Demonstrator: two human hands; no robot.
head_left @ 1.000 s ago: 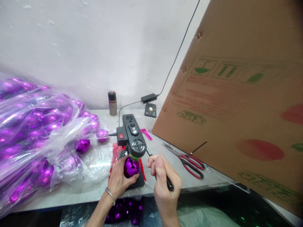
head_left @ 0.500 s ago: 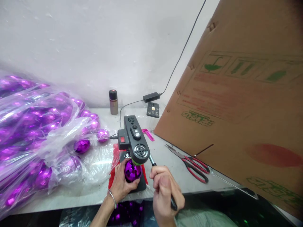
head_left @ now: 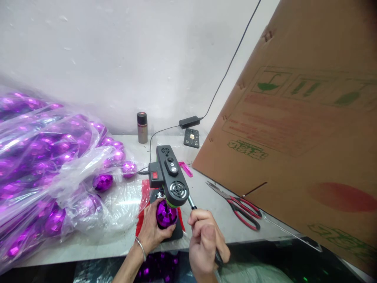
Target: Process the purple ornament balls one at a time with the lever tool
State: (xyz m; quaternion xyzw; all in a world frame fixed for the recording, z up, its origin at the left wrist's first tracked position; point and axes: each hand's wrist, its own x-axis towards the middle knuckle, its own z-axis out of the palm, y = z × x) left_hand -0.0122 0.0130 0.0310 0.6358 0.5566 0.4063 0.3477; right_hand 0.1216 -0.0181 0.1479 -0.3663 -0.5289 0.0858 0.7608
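My left hand, with a bracelet at the wrist, holds a shiny purple faceted ball under the round front end of a black machine. The ball's top is hidden by the machine head. My right hand is closed around the dark grip of the machine's metal lever, to the right of the ball. A red switch shows on the machine's left side. Its black base rests on a red sheet near the table's front edge.
A clear plastic bag of purple balls fills the left side. Red-handled scissors lie right, beside a large cardboard box. Behind stand a bottle, a power adapter and a dark card-like object.
The whole view has shifted slightly. Both hands keep their holds on the ball and the lever, with little other movement visible.
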